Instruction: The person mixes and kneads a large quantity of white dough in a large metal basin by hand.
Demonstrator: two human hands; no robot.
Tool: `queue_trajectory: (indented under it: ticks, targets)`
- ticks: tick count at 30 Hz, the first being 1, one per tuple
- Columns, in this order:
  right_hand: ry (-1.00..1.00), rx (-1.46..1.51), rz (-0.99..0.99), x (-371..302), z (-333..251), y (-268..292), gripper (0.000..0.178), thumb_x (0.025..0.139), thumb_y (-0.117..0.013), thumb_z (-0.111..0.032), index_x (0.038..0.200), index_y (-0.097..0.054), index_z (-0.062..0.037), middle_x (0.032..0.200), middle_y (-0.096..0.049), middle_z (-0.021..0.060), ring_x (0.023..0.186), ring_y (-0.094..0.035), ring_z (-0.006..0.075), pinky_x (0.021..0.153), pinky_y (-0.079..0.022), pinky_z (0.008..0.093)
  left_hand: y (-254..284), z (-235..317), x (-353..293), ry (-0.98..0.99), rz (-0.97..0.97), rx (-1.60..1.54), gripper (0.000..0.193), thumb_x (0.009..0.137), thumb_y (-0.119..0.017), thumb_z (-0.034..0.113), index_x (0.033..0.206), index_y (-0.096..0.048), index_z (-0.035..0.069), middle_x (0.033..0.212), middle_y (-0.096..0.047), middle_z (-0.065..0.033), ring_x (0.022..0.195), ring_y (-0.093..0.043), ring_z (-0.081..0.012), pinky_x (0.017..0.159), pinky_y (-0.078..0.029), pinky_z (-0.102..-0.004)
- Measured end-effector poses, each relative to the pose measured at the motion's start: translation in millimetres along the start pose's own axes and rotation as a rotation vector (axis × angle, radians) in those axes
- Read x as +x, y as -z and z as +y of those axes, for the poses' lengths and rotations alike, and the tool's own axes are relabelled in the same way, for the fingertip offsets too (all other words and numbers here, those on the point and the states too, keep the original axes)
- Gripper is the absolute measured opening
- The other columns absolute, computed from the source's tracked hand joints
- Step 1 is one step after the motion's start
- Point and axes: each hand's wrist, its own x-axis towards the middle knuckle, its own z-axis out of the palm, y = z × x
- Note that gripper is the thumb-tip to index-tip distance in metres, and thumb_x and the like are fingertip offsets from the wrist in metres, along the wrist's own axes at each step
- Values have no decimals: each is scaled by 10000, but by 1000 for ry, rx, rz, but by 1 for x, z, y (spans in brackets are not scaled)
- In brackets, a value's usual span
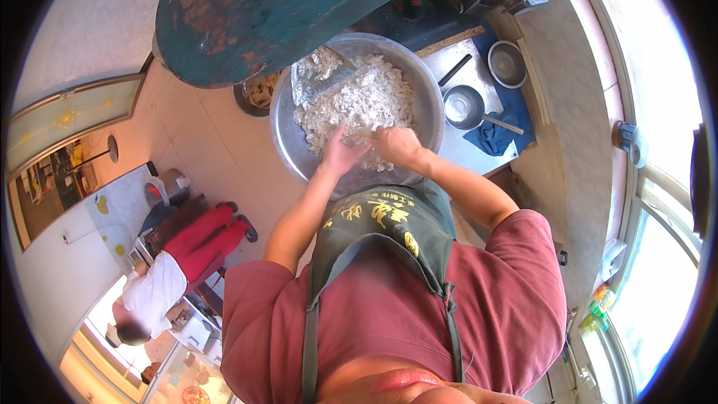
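A large steel basin (428,101) holds a heap of white crumbly pieces (351,101). My left hand (341,154) rests in the near side of the heap, fingers spread into the pieces. My right hand (396,144) lies beside it, curled over the pieces at the basin's near edge. Whether either hand grips any pieces is hidden. A clear plastic sheet or scoop (314,78) lies at the heap's far left. I wear a red shirt and a dark green apron (381,232).
A big worn teal machine cover (254,15) overhangs the basin's far side. To the right, a steel counter holds a ladle-like pan (464,105), a small bowl (507,63) and a blue cloth (490,138). Another person in red trousers (202,236) bends over at the left.
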Motion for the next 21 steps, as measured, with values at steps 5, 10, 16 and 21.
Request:
queue_trajectory:
  ticks: [5, 10, 16, 21]
  targets:
    - [23, -120, 246, -42, 44, 54, 214, 939, -598, -261, 997, -624, -56, 907, -696, 112, 901, -666, 309, 865, -496, 461, -60, 13, -44, -142, 130, 664, 465, 970, -599, 185, 1307, -395, -63, 1319, -497, -202, 958, -653, -334, 915, -554, -414]
    - [-12, -110, 434, -59, 67, 36, 198, 935, -611, -279, 1000, -624, -93, 900, -698, 70, 966, -631, 280, 932, -416, 555, -72, 28, -11, -629, 322, 1934, 476, 875, -703, 173, 1278, -499, 25, 1174, -591, -216, 956, -663, -294, 813, -542, -408]
    - [-54, -55, 504, -54, 72, -5, 212, 937, -609, -322, 1004, -624, -121, 883, -678, 38, 937, -619, 243, 853, -423, 521, -119, 53, 70, -1320, 166, 2158, 399, 849, -702, 108, 1229, -594, 53, 1090, -676, -158, 1018, -645, -357, 849, -532, -429]
    - [-38, -65, 634, -59, 71, -7, 168, 941, -600, -291, 975, -603, -126, 862, -660, 36, 892, -602, 223, 816, -410, 468, -109, 54, 71, -836, 232, 1802, 273, 831, -722, 85, 1100, -683, 55, 1038, -721, -125, 972, -685, -272, 869, -522, -356]
